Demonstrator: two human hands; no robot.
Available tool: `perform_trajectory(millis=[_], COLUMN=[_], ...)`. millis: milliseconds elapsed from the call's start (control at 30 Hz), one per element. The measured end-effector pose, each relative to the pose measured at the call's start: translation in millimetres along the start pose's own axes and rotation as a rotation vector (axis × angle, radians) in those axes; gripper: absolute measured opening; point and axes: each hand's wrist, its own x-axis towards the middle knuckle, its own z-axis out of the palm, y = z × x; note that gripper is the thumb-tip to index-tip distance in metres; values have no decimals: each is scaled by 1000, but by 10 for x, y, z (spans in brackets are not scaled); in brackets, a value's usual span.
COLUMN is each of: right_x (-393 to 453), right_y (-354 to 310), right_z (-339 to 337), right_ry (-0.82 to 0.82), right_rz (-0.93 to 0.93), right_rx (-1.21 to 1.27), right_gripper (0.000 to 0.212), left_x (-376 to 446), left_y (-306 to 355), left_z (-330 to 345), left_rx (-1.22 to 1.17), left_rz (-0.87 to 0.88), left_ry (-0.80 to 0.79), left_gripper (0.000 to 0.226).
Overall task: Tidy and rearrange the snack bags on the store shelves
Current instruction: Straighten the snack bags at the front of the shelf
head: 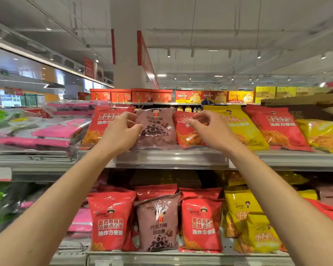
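A brown chocolate-ring snack bag (158, 127) leans back on the upper shelf (171, 156) between two red noodle-snack bags. My left hand (119, 131) pinches the brown bag's left edge, in front of the red bag (102, 123) on the left. My right hand (210, 129) has its fingertips on the top of the red bag (183, 131) to the right of the brown one; whether it grips that bag is unclear. A yellow bag (240, 123) stands behind my right wrist.
Further red (277, 127) and yellow bags (323, 133) fill the upper shelf to the right, pink packs (52, 131) lie at the left. The lower shelf holds red, brown (158, 223) and yellow bags. Gift boxes (161, 96) line the far aisle.
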Motion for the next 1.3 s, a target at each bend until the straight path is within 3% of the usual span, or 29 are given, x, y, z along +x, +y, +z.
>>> perform_trajectory(millis=[267, 433, 633, 833, 1000, 1300], right_x=[186, 210, 191, 108, -74, -715], right_y=[-313, -347, -366, -514, -511, -258], right_z=[325, 419, 418, 398, 367, 136], right_ry=[-270, -327, -287, -301, -251, -89], right_rz=[46, 112, 179, 136, 151, 212], right_rx=[-207, -154, 187, 363, 451, 572], right_gripper=[39, 42, 27, 25, 38, 34], left_x=[95, 80, 35, -80, -285, -687], left_y=[22, 13, -4, 28, 51, -188], left_z=[17, 37, 1, -105, -153, -114], left_rx=[219, 174, -53, -169, -228, -411], left_rz=[-28, -2, 43, 90, 158, 174], left_ry=[-128, -135, -29, 26, 18, -26], left_gripper=[42, 48, 47, 50, 48, 27])
